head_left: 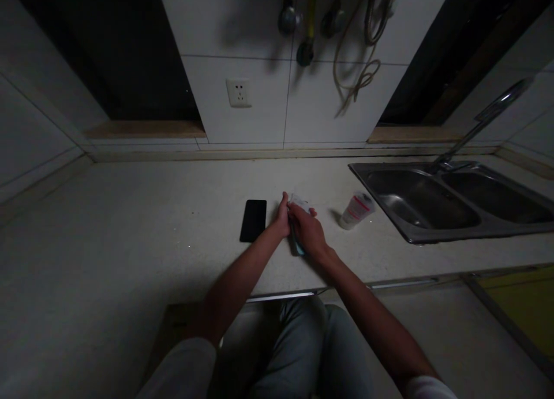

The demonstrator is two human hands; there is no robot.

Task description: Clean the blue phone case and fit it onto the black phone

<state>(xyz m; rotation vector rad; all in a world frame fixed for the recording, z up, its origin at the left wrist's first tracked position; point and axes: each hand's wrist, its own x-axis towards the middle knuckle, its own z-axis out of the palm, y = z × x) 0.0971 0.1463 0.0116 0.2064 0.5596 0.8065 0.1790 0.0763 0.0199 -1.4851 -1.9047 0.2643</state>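
Observation:
Close together just above the counter, both hands are on a thin, whitish item [299, 201] with a teal lower end; its kind is hard to make out in the dim light. My left hand [283, 215] grips it from the left side, thumb up. Over its face, my right hand [308, 228] has its fingers closed and pinches near the upper left edge. The right hand covers much of the item. A black smartphone [253, 220] lies flat to the left of my hands. On the right stands a clear plastic cup [357, 211] with red-and-white print.
The pale countertop [142, 214] runs along the tiled wall. A steel double sink [415, 240] with a tall faucet [480, 122] is set in at the right. Above are a wall socket [238, 93], pipe fittings and a hanging cord [355, 88].

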